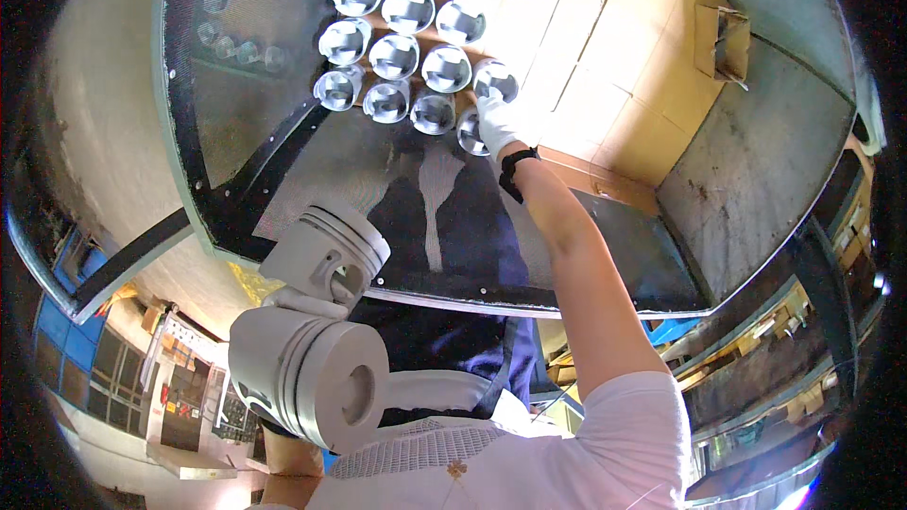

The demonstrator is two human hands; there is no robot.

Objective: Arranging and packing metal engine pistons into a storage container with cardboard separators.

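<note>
My right hand, in a white glove with a black band at the wrist, reaches into the bin. Its fingers close on a shiny, round metal piston at the right end of the nearest rows. Another piston stands right beside the hand. Close to my chest on the left are two grey pistons: one farther out, the other nearer, with ring grooves and a round recess in its top. My left forearm runs up behind the nearer one. A pale part between the two looks like gloved fingers; the rest of my left hand is hidden.
Rows of upright pistons cover the left part of brown cardboard in the bin. A small open cardboard box stands at the right. The bin's near metal edge crosses in front of me. Shelving lies at the lower right.
</note>
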